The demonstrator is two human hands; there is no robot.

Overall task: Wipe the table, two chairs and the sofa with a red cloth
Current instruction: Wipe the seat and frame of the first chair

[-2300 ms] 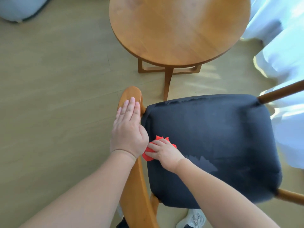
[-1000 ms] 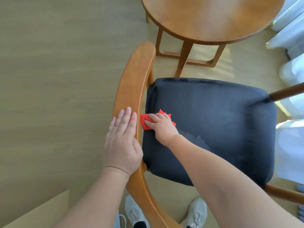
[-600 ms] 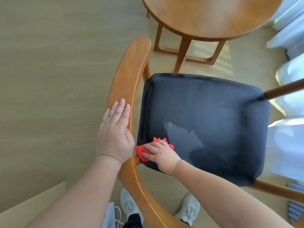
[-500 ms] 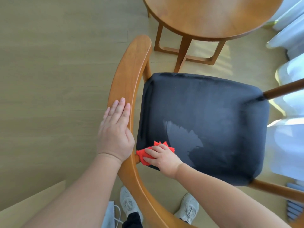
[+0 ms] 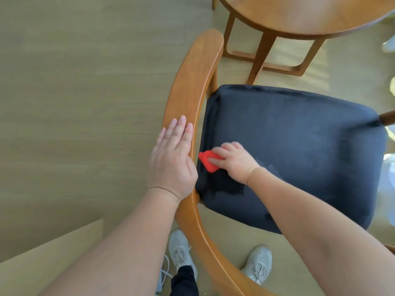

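A wooden chair with a curved backrest rail [image 5: 192,82] and a dark blue seat cushion [image 5: 299,146] fills the middle of the view. My right hand [image 5: 234,160] presses a small red cloth [image 5: 208,160] onto the cushion's left side, close to the rail. Most of the cloth is under my fingers. My left hand [image 5: 173,161] lies flat on the rail with its fingers straight and together. The round wooden table [image 5: 299,18] stands beyond the chair at the top right.
Pale wood floor [image 5: 74,92] stretches to the left. White curtain [image 5: 390,43] hangs at the right edge. The person's two grey shoes [image 5: 179,251] stand behind the chair. A beige surface [image 5: 42,253] shows at the bottom left corner.
My right hand has slid the red cloth from the cushion's near left corner farther up its left side. My left hand stays flat on the rail.
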